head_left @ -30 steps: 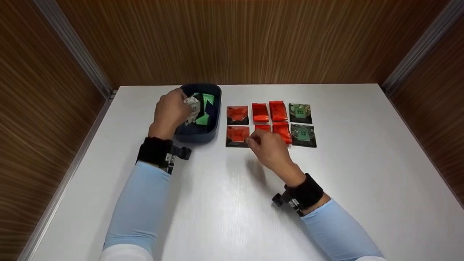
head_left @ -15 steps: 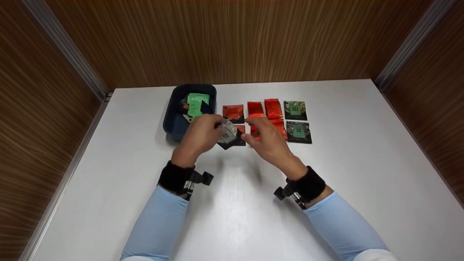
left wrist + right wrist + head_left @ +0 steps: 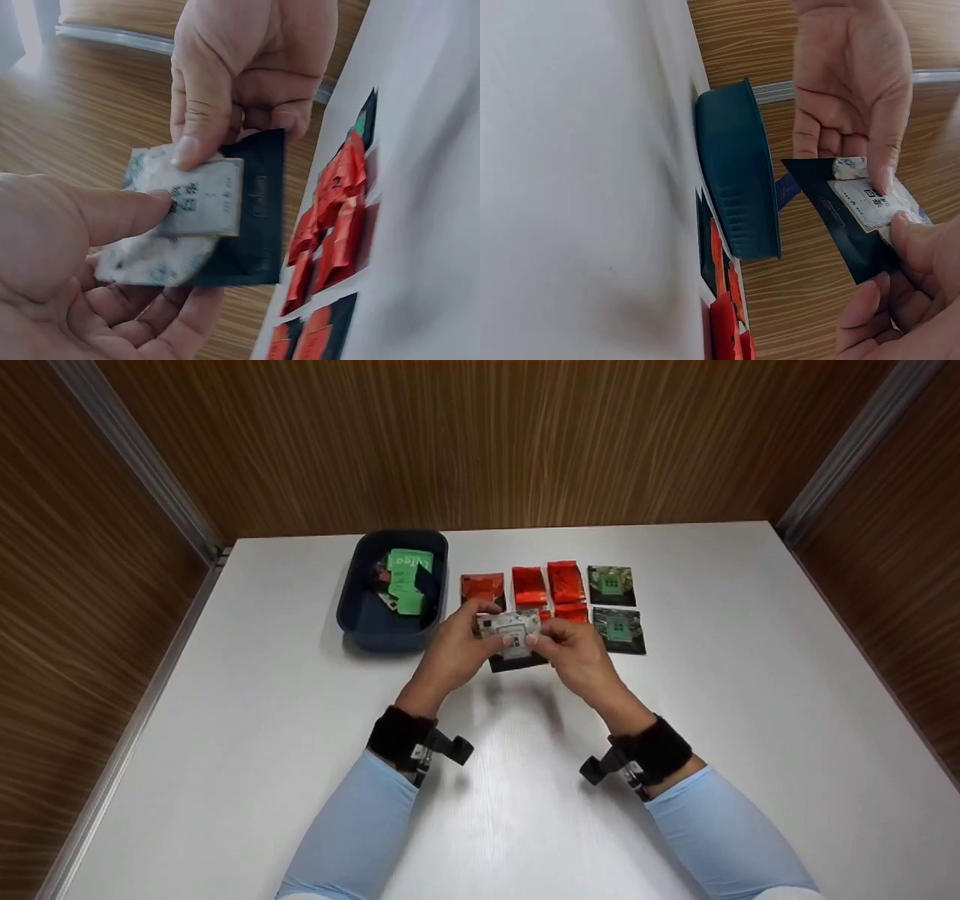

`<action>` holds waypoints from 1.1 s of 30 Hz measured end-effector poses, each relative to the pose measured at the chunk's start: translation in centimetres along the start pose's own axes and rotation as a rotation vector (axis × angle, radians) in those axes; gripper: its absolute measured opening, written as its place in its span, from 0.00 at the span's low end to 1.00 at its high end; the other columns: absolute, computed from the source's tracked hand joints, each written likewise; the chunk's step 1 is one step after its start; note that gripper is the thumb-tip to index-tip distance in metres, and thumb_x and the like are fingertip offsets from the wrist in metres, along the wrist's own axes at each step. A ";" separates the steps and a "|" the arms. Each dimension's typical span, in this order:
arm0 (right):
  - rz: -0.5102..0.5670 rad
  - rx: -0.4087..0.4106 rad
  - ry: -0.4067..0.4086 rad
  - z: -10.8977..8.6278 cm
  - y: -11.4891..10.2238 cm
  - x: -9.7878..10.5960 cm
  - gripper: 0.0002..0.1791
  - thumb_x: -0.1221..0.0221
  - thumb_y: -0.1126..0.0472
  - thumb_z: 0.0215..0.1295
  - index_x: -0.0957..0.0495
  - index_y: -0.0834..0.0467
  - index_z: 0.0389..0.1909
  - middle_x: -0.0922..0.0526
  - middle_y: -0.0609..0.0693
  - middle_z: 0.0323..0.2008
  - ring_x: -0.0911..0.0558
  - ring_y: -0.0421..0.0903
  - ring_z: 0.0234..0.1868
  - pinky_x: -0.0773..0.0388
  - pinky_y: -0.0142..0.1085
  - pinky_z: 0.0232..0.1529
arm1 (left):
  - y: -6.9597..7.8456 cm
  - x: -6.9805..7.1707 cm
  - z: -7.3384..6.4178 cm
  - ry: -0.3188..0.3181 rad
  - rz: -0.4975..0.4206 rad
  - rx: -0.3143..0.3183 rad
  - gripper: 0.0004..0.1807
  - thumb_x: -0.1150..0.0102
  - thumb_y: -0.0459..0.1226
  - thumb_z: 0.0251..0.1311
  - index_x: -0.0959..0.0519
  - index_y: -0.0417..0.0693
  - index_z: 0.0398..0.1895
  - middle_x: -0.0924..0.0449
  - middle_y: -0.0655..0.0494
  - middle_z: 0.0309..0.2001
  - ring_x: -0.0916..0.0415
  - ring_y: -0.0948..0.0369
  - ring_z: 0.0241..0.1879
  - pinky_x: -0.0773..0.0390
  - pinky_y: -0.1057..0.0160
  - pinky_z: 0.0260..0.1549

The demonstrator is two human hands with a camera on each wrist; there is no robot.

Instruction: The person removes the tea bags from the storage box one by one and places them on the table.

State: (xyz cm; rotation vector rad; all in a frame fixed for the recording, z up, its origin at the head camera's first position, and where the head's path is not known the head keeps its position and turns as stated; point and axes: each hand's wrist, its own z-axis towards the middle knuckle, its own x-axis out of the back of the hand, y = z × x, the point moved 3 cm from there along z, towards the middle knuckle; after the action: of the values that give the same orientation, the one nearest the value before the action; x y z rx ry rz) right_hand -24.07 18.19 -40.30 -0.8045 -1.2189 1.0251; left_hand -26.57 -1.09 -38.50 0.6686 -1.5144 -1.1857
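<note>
A flat black-and-white tea sachet (image 3: 514, 631) with a pale label is held above the table between both hands. My left hand (image 3: 459, 649) pinches its left side, thumb on the front and fingers behind. On the other side my right hand (image 3: 585, 656) pinches it the same way, the two thumbs close together on the label. In the left wrist view the sachet (image 3: 259, 202) shows its dark lower part and patterned white part. Beneath and behind the hands lie red packets (image 3: 529, 585), partly covered from above by the hands and sachet.
A dark blue bin (image 3: 375, 639) stands at the left, with green sachets (image 3: 409, 585) and other packets inside. Two dark sachets with green labels (image 3: 619, 630) lie at the right end of the rows. An orange-and-black sachet (image 3: 481, 585) lies beside the bin.
My left hand has brought the black-and-white tea sachet out of the bin and rightward to my right hand. The right hand, holding nothing before, now pinches it too.
</note>
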 end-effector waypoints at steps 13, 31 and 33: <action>0.047 -0.060 0.050 -0.6 1.4 0.8 0.10 0.32 0.60 0.69 0.17 0.64 0.41 0.18 0.49 0.30 0.23 0.45 0.31 0.27 0.30 0.27 | -1.1 -1.7 0.2 0.062 -0.132 -0.028 0.16 0.32 0.32 0.65 0.20 0.42 0.55 0.12 0.49 0.45 0.15 0.58 0.46 0.19 0.62 0.41; 0.062 -0.079 0.208 0.1 2.9 6.0 0.20 0.35 0.63 0.71 0.25 0.65 0.59 0.15 0.50 0.36 0.21 0.41 0.29 0.25 0.31 0.28 | -1.4 -2.4 0.0 0.087 -0.028 -0.074 0.12 0.36 0.35 0.69 0.21 0.45 0.53 0.15 0.55 0.41 0.18 0.60 0.42 0.21 0.61 0.43; 0.007 -0.085 0.248 0.4 3.3 7.6 0.23 0.35 0.60 0.72 0.27 0.64 0.62 0.14 0.50 0.36 0.21 0.40 0.29 0.26 0.30 0.28 | -1.5 -2.4 0.0 0.091 0.017 -0.089 0.10 0.38 0.35 0.69 0.19 0.45 0.51 0.16 0.56 0.40 0.19 0.60 0.42 0.21 0.61 0.44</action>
State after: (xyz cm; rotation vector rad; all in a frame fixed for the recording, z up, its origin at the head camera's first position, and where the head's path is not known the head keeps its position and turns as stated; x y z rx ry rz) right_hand -24.86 26.49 -40.54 -0.9724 -1.0528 0.8557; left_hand -26.12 0.49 -40.79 0.6405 -1.3808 -1.1866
